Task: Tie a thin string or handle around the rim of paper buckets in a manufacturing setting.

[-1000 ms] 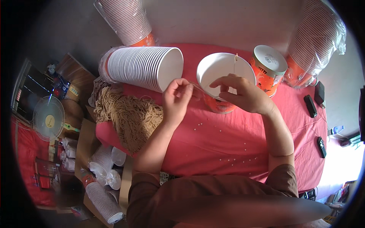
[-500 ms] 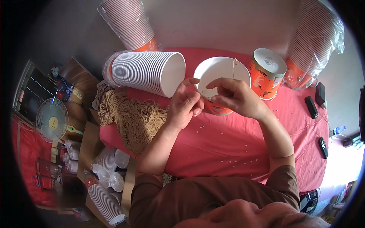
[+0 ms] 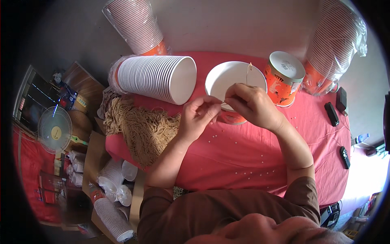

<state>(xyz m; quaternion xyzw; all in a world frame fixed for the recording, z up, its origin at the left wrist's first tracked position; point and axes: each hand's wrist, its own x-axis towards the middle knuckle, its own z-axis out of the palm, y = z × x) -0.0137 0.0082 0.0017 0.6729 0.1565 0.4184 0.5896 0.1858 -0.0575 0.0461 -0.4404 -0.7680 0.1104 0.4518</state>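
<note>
A white-lined paper bucket (image 3: pixel 217 75) with an orange outside stands upright on the red cloth. A thin tan string (image 3: pixel 248 73) passes through the far side of its rim and hangs inside. Over the near rim my two hands meet, fingertips almost touching. My left hand (image 3: pixel 198 118) is pinched at thumb and forefinger on the string's end. Close beside it, my right hand (image 3: pixel 256 105) has thumb and fingers pressed together on the same string, hiding part of the rim. Any hole or knot between the fingertips is too small to make out.
A nested stack of white buckets (image 3: pixel 150 77) lies at the left, above a heap of tan strings (image 3: pixel 142 130). An upturned orange bucket (image 3: pixel 284 79) stands right, near a plastic-wrapped stack (image 3: pixel 335 44). Small white bits (image 3: pixel 252 173) dot the cloth. Black devices (image 3: pixel 332 114) lie far right.
My hands have come together at the near rim. My left thumb and forefinger, apart before, are now closed in a pinch beside the right fingertips.
</note>
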